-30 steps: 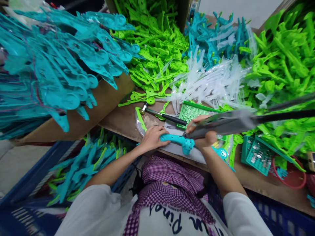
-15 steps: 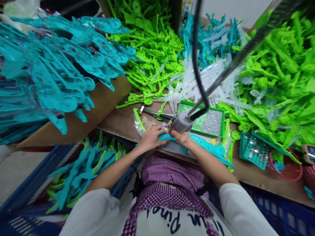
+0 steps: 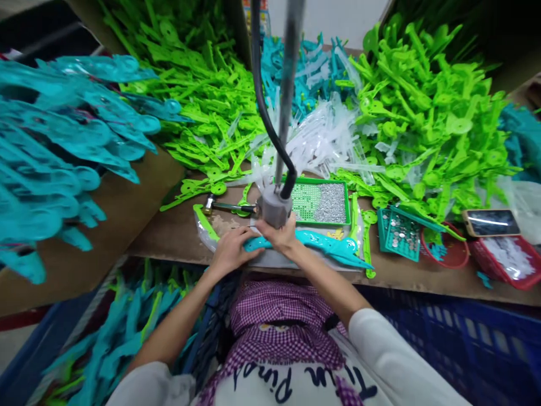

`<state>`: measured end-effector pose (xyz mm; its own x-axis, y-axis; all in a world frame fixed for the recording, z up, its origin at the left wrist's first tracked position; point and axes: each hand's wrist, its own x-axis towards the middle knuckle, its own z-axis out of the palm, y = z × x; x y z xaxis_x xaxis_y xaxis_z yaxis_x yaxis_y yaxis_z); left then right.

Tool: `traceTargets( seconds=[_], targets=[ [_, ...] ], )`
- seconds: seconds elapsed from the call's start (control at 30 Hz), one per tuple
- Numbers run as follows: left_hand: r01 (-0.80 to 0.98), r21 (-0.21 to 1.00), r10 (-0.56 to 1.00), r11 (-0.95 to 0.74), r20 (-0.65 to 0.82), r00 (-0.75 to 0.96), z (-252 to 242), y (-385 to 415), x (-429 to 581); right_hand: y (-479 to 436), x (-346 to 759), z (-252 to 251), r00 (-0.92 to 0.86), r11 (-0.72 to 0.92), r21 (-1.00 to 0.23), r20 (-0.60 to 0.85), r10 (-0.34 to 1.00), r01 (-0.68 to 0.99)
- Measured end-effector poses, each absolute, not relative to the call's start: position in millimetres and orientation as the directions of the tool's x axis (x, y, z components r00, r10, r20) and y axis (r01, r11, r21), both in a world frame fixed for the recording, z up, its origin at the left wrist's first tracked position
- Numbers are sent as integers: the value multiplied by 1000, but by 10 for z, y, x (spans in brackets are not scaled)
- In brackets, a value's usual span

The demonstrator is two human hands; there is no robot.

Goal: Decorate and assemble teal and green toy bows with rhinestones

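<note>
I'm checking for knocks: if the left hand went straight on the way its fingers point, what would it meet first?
Most likely the right hand, which holds the grey tool just ahead of the left hand along the blue piece. The gap is hard to judge.

Large dark script (image 3: 305, 376) on a white shirt (image 3: 253, 392), "Pin" partly legible, smaller print (image 3: 291, 362) above too blurred

1. Passage: bench surface (image 3: 169, 235) left of the hammer (image 3: 231, 207).
2. Obstacle: upright grey tool (image 3: 274, 206) and its cable (image 3: 262, 110), rising above the right hand (image 3: 282, 232).
3. Obstacle: green tray (image 3: 307, 202), just beyond the turquoise part (image 3: 323, 242).
</note>
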<state>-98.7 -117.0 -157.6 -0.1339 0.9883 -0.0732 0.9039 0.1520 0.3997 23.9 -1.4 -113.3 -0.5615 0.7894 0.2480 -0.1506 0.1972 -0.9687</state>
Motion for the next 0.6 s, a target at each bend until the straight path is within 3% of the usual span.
traceTargets(
  seconds=[0.1,0.2,0.33,0.53,0.6],
  targets=[
    [900,405,987,158,-78,-138,-1557,-1161,-989,32,241,-789,-428,208,-961,267,863,-181],
    [904,398,988,154,-81,-132,-1547,-1161,-986,125,296,-604,-435,249,-948,312,844,-196],
    [922,354,988,154,-59,-143,-1542,-1146,-923,224,470,-605,-415,266,-960,278,866,-88],
    [904,399,986,152,8,-169,-1340,-1143,-641,385,1360,-606,-631,456,-889,379,677,-45],
    [861,492,991,129,-45,-123,-1193,-1127,-497,454,1871,-781,-505,397,-910,290,813,117]
  ],
)
